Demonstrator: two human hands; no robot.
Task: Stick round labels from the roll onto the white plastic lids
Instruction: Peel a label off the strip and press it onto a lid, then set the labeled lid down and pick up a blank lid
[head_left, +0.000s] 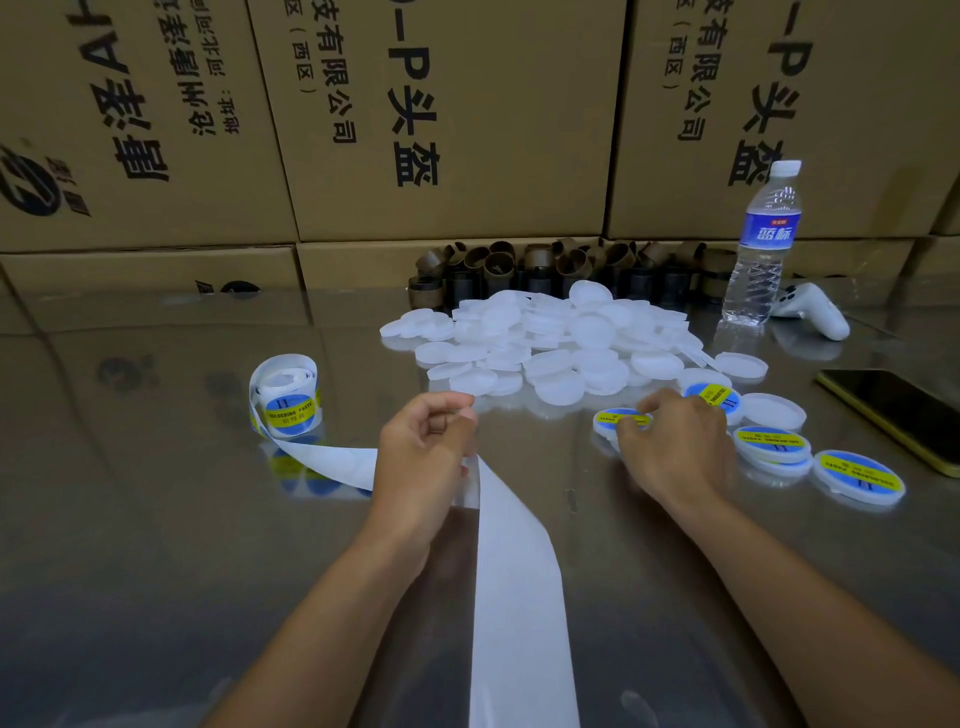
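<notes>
On table (156, 519): roll (284, 395) on edge, strip (514, 571) trails right, then near.
Left hand (421, 447): pinches strip.
Right hand (675, 441): curled on lid (605, 419) (labelled).

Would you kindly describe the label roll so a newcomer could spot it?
Find the big central pile of white lids. Left of it, alone, stands the label roll. Unlike the flat labelled lids at right, it is a coil trailing a white strip to the left hand.

We lose the strip (519, 597) past the bottom edge; our right hand (675, 447) covers part of one lid (608, 420).
</notes>
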